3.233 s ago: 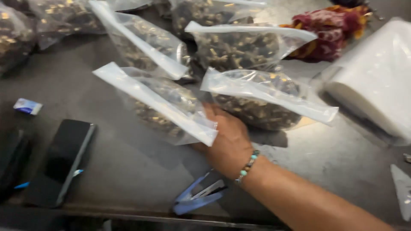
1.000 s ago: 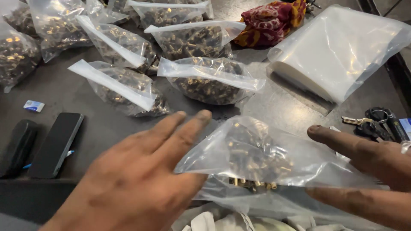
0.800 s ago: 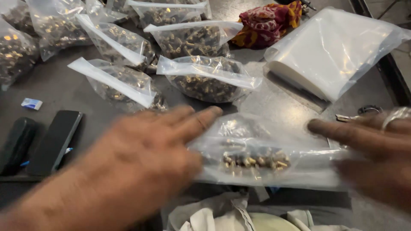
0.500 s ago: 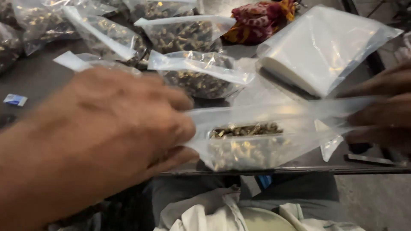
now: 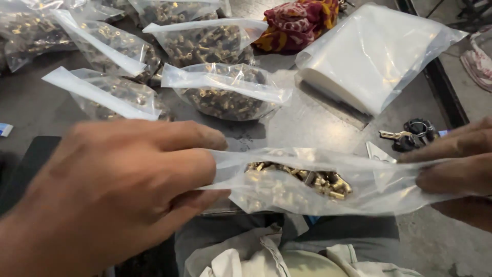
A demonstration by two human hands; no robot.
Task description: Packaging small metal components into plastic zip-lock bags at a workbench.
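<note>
A clear plastic bag [image 5: 318, 182] with small brass-coloured metal parts in it hangs stretched between my two hands near the table's front edge. My left hand [image 5: 118, 195] pinches the bag's left end between thumb and fingers. My right hand [image 5: 456, 164] grips its right end at the frame's right side. The bag's mouth runs along the top, held taut. Several filled and sealed bags of the same parts, such as the nearest one [image 5: 225, 92], lie on the grey table [image 5: 307, 123] beyond.
A stack of empty clear bags in a plastic wrap [image 5: 374, 56] lies at the back right. A red patterned cloth [image 5: 300, 23] sits behind it. Keys [image 5: 410, 138] lie at the right. A dark phone [image 5: 31, 159] is partly hidden behind my left hand.
My right hand left the filled bags on the table. Both hands took the bag of brass parts, drew it toward me and pulled it flat between them.
</note>
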